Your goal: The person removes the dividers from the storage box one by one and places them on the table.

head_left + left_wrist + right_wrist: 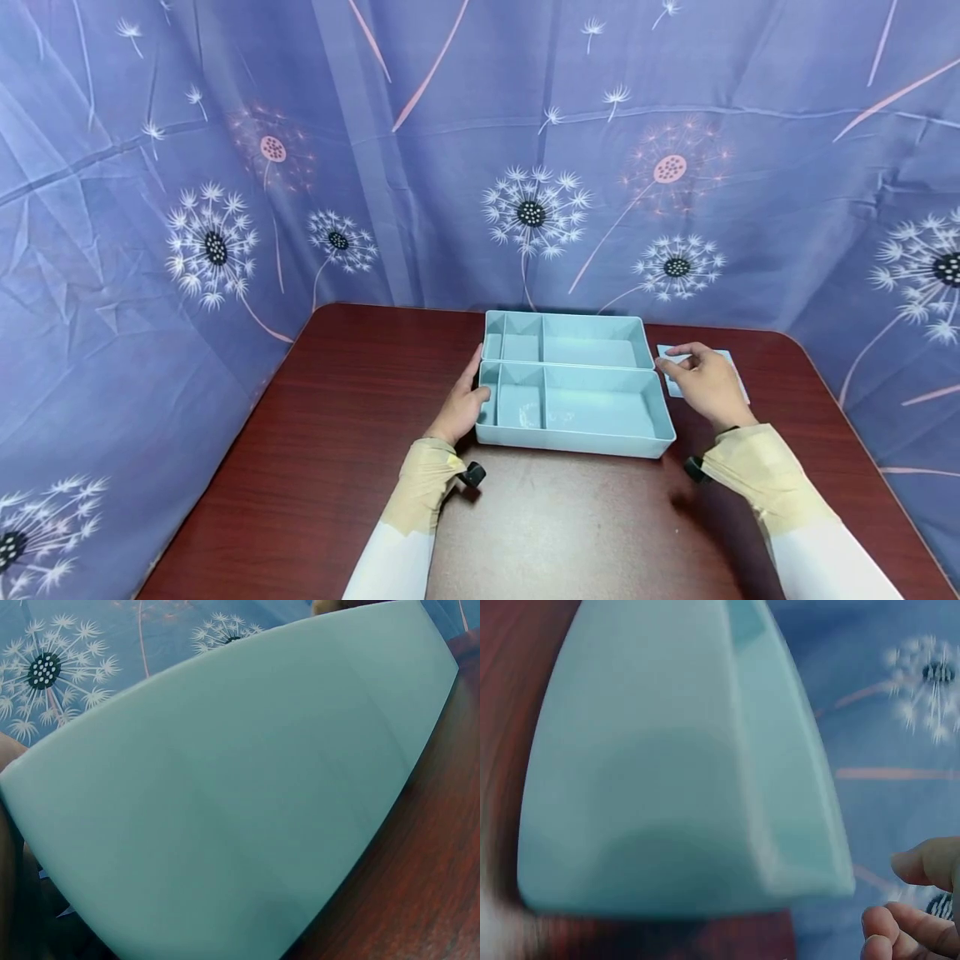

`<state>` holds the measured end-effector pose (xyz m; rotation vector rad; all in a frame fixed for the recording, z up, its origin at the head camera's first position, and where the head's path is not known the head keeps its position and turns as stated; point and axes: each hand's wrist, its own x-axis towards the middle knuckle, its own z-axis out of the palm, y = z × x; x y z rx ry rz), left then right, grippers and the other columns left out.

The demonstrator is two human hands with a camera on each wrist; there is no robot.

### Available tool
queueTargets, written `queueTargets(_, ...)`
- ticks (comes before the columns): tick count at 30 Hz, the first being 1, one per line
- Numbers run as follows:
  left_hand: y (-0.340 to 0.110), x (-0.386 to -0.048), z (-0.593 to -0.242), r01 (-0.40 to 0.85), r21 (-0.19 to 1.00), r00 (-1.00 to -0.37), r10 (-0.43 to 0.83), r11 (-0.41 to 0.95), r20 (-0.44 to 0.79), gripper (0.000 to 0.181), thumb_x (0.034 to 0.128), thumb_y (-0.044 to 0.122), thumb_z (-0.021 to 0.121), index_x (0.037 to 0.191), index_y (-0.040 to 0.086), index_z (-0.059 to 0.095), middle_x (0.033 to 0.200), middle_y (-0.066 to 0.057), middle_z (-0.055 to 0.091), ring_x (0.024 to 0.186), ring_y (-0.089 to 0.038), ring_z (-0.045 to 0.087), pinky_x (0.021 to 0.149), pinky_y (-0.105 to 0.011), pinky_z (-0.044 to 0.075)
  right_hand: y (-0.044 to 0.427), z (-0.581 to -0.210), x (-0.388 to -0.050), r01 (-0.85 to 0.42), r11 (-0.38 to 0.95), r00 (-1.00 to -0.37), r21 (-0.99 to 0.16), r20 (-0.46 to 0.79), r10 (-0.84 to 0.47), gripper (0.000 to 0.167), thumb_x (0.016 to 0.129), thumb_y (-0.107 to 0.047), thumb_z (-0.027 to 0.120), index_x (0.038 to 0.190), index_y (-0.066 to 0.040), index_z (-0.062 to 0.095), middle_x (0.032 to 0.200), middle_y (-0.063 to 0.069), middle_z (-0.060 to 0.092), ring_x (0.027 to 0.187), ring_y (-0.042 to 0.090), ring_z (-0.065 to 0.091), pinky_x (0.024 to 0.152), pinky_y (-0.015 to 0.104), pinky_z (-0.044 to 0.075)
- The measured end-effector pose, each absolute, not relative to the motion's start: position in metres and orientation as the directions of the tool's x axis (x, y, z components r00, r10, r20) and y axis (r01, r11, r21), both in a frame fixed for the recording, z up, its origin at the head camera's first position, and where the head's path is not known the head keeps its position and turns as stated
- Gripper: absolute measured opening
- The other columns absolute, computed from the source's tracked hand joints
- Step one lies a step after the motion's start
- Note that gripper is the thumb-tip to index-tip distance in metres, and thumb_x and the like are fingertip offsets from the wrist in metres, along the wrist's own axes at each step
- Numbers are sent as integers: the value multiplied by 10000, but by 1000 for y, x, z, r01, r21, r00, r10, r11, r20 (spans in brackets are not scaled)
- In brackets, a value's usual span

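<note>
Two pale blue-green organizer trays stand side by side on the table in the head view, the front tray [577,442] against the back tray [596,342]. Each is divided into 3 compartments. At the left end my left hand [459,408] grips the front tray, its thumb over the rim and its fingers along the outer side. My right hand [708,387] hovers off the right end, thumb and fingers loosely bent with a gap between them. Beneath it lies a flat light-blue square [731,367], partly hidden. The right wrist view shows this hand [922,915] apart from the tray corner.
The dark red-brown wooden table [360,392] has rounded back corners. A blue curtain [450,208] with dandelion prints hangs close behind and at both sides. Black cameras sit at the left wrist [472,475] and the right wrist [695,469].
</note>
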<state>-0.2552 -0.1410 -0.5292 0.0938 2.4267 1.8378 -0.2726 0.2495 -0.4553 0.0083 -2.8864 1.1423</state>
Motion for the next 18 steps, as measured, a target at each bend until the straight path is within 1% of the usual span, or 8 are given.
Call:
queueTargets(2, -141, -255, -528, -11, 962, -993, 109, 272, -42, 866, 932, 87, 467, 1652, 442, 139, 1747, 22, 137, 1537, -208, 224, 1158, -466, 260, 241, -451, -270, -44, 718, -999, -694, 52, -11, 535, 1029, -444, 590, 1340, -9, 603, 953, 178, 670, 622, 167, 545, 523, 330, 434)
queueTargets(4, -141, -255, -528, -12, 963, -993, 111, 270, -44, 865, 936, 88, 467, 1650, 446, 136, 1747, 28, 131, 1530, -205, 230, 1142, -461, 265, 232, -447, -267, -66, 715, -998, -696, 63, -31, 528, 1034, -447, 582, 1334, -13, 603, 945, 164, 663, 614, 167, 539, 523, 328, 433)
queueTargets(8, -141, -256, -529, -7, 963, -993, 112, 269, -38, 864, 936, 85, 464, 1656, 430, 135, 1748, 28, 130, 1509, -202, 246, 1135, -459, 266, 214, -442, -261, -108, 709, -994, -697, 82, -71, 509, 1037, -451, 579, 1319, -29, 618, 917, 120, 650, 670, 172, 540, 579, 318, 434)
queueTargets(10, -141, -256, -530, -4, 963, -993, 110, 270, -35, 868, 931, 82, 464, 1657, 426, 136, 1747, 28, 133, 1491, -206, 262, 1126, -460, 269, 204, -441, -257, -123, 697, -992, -707, 77, -98, 507, 1035, -448, 586, 1325, -34, 612, 911, 127, 657, 679, 184, 546, 592, 322, 439)
queueTargets(14, -141, -255, -529, 3, 964, -993, 118, 266, -29, 864, 938, 83, 457, 1653, 439, 128, 1750, 28, 124, 1444, -232, 297, 1083, -471, 285, 184, -443, -249, -137, 672, -987, -728, 44, -155, 515, 1031, -451, 596, 1342, -41, 592, 908, 154, 692, 665, 214, 567, 576, 340, 448)
queueTargets(18, -141, -255, -529, 6, 962, -991, 127, 272, -30, 853, 949, 83, 451, 1661, 414, 117, 1753, 29, 111, 1441, -246, 300, 1067, -476, 290, 164, -448, -243, -156, 669, -981, -727, 35, -190, 484, 1030, -446, 601, 1327, -65, 604, 873, 135, 707, 638, 213, 576, 562, 337, 448)
